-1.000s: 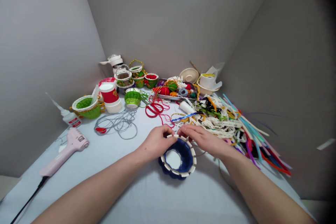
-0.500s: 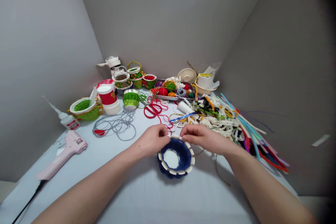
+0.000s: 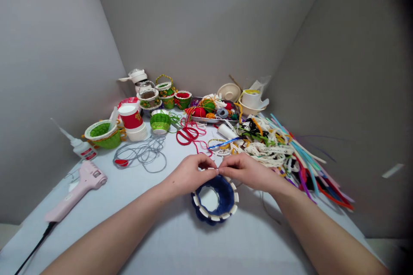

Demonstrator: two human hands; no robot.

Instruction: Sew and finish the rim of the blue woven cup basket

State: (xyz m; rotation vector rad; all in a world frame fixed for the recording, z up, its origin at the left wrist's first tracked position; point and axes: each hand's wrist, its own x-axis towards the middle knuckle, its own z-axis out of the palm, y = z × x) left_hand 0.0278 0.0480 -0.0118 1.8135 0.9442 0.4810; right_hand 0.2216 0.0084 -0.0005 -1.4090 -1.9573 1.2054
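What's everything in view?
Ridged bowl: one, blue with white-tabbed rim, front centre
Plastic glue gun: one, pink, left
Plastic nozzle bottle: one, white, behind gun
Woven baskets: at least five, mostly green, back-left
Paper cups: stack, red and white, left
Thin cord: tangle, grey, centre-left
Scissors handles: one pair, red, centre
Cylindrical roll: one, white, centre
Metal yarn tray: one, silver, back
Lidded device: one, white, back left
Round dishes: two, beige, back right
Lace and ribbon pile: one, mixed, right
Fuzzy strips: uncounted, mixed, far right
Left hand: one, bare, grip at rim
Right hand: one, bare, same
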